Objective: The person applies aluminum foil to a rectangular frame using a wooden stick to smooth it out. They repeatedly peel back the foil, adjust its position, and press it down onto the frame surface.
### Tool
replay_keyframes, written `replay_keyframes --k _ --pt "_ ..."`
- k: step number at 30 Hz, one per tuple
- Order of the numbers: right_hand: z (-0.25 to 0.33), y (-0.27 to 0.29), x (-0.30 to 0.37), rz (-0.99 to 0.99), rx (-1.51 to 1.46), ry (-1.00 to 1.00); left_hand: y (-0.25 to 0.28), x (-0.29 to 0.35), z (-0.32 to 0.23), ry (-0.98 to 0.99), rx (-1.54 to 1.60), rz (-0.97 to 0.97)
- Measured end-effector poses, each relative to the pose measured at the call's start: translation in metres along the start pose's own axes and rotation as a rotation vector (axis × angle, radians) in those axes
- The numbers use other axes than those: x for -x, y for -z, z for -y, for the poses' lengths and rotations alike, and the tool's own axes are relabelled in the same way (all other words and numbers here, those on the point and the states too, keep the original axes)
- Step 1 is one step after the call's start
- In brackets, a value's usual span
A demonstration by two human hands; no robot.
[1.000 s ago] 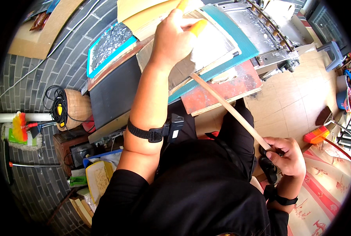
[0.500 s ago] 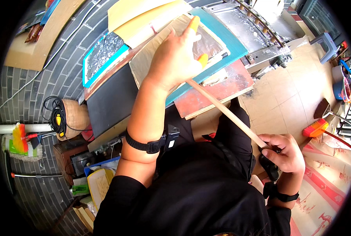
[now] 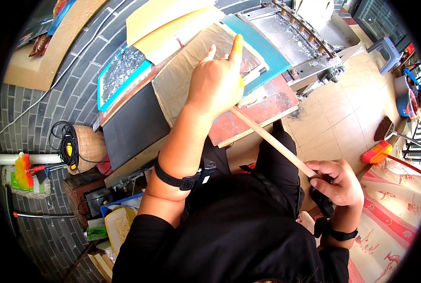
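A long, thin wooden stick (image 3: 271,139) slants from my right hand up to the underside of my left hand. Its near end sits in the curled fingers of my right hand (image 3: 338,181), with a black object (image 3: 321,200) just below them. My left hand (image 3: 215,87) is palm down over a brown, film-like sheet (image 3: 177,73), one yellow-covered finger pointing away and another finger raised. Yellow also shows at the thumb side. My left palm and the stick's far end are hidden. Beneath the sheet is a blue-green ribbed mat (image 3: 264,59).
The sheet and mat rest on a reddish board (image 3: 271,106) with a dark panel (image 3: 135,127) at its left. Yellow paper (image 3: 165,23) and a blue-rimmed tray of silvery scraps (image 3: 123,70) lie beyond. A metal frame (image 3: 286,37) stands far right, brooms (image 3: 377,151) at right.
My left hand has drawn back slightly toward me and its spread fingers have come closer together. The stick's visible far end has shifted nearer with it. My right hand stays almost in place.
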State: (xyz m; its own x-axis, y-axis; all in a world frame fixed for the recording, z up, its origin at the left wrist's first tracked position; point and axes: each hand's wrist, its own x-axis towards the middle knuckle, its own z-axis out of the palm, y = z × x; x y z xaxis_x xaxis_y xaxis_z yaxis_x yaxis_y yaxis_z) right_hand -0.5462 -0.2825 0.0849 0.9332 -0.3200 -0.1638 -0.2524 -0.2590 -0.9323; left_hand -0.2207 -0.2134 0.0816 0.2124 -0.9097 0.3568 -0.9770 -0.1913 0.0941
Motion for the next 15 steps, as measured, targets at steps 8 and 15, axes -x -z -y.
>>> replay_keyframes --k 8,15 --pt "-0.001 0.000 -0.001 -0.008 0.012 0.024 0.007 0.002 -0.004 0.015 -0.001 0.015" --pt "0.002 -0.001 -0.004 -0.014 0.003 0.006 -0.002 0.002 0.001 -0.043 0.000 -0.053"
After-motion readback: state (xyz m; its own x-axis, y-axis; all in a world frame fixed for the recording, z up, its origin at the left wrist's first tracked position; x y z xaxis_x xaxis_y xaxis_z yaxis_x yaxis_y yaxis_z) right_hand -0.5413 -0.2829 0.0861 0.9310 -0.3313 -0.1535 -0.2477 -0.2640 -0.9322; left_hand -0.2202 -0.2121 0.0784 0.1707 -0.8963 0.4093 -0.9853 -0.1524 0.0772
